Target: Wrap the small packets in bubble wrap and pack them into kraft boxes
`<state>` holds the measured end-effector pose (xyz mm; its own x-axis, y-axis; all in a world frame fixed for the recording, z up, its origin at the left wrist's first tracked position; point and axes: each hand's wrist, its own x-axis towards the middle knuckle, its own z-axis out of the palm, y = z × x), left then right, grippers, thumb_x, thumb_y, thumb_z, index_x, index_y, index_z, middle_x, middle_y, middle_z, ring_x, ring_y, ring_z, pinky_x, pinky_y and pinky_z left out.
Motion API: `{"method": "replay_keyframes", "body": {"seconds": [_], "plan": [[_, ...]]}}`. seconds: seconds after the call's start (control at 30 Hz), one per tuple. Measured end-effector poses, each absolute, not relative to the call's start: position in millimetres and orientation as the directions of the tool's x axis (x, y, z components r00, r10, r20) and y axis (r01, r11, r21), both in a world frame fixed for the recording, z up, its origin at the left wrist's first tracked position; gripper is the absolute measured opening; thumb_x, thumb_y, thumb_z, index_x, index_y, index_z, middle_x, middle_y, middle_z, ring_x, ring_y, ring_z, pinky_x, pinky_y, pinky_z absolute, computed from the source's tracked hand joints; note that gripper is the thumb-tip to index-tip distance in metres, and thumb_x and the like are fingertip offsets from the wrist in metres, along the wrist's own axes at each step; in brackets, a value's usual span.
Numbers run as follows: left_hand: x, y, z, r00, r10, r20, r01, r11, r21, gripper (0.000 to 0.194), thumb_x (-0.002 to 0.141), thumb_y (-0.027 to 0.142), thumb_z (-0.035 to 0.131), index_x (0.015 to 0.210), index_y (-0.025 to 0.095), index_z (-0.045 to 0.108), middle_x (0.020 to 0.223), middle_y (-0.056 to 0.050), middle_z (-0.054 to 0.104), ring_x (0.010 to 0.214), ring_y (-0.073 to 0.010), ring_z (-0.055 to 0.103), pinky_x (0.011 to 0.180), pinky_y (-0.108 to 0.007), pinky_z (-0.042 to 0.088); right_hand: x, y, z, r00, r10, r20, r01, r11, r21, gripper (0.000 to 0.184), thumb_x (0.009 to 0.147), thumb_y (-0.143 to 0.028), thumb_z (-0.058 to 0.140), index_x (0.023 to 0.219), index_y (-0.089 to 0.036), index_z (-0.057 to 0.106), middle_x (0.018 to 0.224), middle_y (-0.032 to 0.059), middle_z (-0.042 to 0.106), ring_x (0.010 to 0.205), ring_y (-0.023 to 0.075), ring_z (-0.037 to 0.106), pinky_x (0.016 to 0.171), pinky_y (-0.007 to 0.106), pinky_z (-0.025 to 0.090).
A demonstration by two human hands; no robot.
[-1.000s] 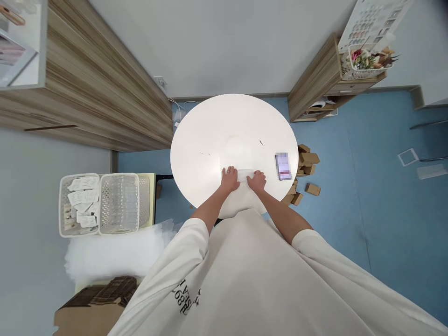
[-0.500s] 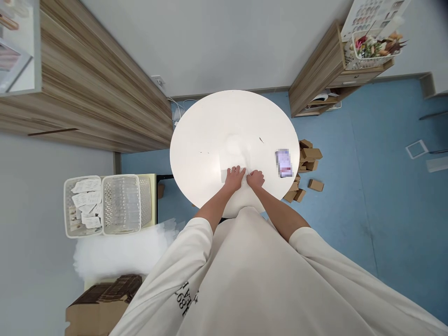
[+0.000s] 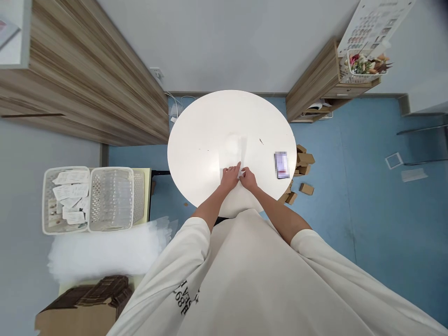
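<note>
Both my hands meet near the front of a round white table point(image 3: 210, 130). My left hand point(image 3: 230, 176) and my right hand point(image 3: 248, 178) pinch a small white folded piece point(image 3: 241, 172) between them, fingers closed on it. The piece is pale against the table and mostly hidden by my fingers. A phone point(image 3: 282, 164) lies flat on the table to the right of my right hand.
Small brown cardboard boxes point(image 3: 304, 158) lie on the blue floor right of the table. Two white baskets point(image 3: 89, 198) stand at the left, above white wrapping foam point(image 3: 101, 252) and a cardboard box point(image 3: 80, 308). Wooden cabinets flank the table.
My hands have drawn together from about a hand's width apart until they touch. The white piece that lay spread between them is now bunched under my fingertips.
</note>
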<state>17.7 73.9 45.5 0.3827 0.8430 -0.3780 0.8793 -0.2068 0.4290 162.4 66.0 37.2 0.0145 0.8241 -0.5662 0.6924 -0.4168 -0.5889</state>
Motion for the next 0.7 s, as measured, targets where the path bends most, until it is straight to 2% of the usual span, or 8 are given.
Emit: {"method": "replay_keyframes", "body": {"seconds": [0.1, 0.2, 0.33, 0.47, 0.7], "plan": [[11.5, 69.6, 46.6, 0.384, 0.854, -0.35, 0.861, -0.194, 0.471, 0.082, 0.091, 0.012, 0.045, 0.163, 0.019, 0.007, 0.141, -0.013, 0.056, 0.134, -0.0251, 0.048, 0.115, -0.042, 0.024, 161.4, 64.9, 40.5, -0.077, 0.835, -0.544, 0.712, -0.336, -0.617, 0.049, 0.088, -0.021, 0.05, 0.137, -0.025, 0.046, 0.095, 0.0009, 0.067, 0.089, 0.0192, 0.063, 0.078, 0.03, 0.05], [-0.8, 61.0, 49.6, 0.353, 0.882, -0.312, 0.858, -0.172, 0.484, 0.082, 0.088, 0.008, 0.043, 0.163, 0.019, 0.012, 0.151, -0.014, 0.047, 0.139, -0.0246, 0.044, 0.117, -0.042, 0.023, 162.4, 67.5, 42.5, -0.122, 0.843, -0.524, 0.764, -0.257, -0.592, 0.057, 0.093, -0.019, 0.045, 0.15, -0.023, 0.038, 0.107, 0.0046, 0.067, 0.096, 0.0204, 0.062, 0.085, 0.032, 0.049], [-20.0, 45.9, 50.7, 0.133, 0.94, -0.313, 0.895, 0.022, 0.446, 0.07, 0.09, 0.013, 0.043, 0.158, 0.019, 0.026, 0.159, -0.014, 0.036, 0.145, -0.0289, 0.036, 0.115, -0.044, 0.029, 158.1, 74.0, 39.7, -0.158, 0.797, -0.582, 0.868, -0.169, -0.466, 0.062, 0.096, -0.023, 0.048, 0.156, -0.022, 0.033, 0.121, 0.011, 0.061, 0.103, 0.0239, 0.061, 0.091, 0.034, 0.048], [-33.1, 35.2, 41.9, -0.117, 0.906, -0.407, 0.852, 0.303, 0.428, 0.06, 0.095, 0.026, 0.045, 0.153, 0.018, 0.033, 0.154, -0.017, 0.043, 0.138, -0.0315, 0.045, 0.107, -0.045, 0.04, 148.7, 74.6, 34.2, -0.135, 0.782, -0.608, 0.925, -0.121, -0.36, 0.064, 0.1, -0.029, 0.044, 0.161, -0.023, 0.026, 0.131, 0.0154, 0.052, 0.105, 0.0274, 0.06, 0.09, 0.037, 0.048], [-31.0, 45.0, 26.2, -0.223, 0.771, -0.597, 0.689, 0.558, 0.463, 0.054, 0.096, 0.04, 0.05, 0.143, 0.017, 0.038, 0.135, -0.018, 0.061, 0.119, -0.0268, 0.063, 0.09, -0.037, 0.052, 141.9, 71.1, 33.9, -0.114, 0.779, -0.617, 0.945, -0.107, -0.309, 0.064, 0.101, -0.032, 0.043, 0.162, -0.026, 0.022, 0.129, 0.0161, 0.049, 0.11, 0.0299, 0.058, 0.094, 0.04, 0.046]]}}
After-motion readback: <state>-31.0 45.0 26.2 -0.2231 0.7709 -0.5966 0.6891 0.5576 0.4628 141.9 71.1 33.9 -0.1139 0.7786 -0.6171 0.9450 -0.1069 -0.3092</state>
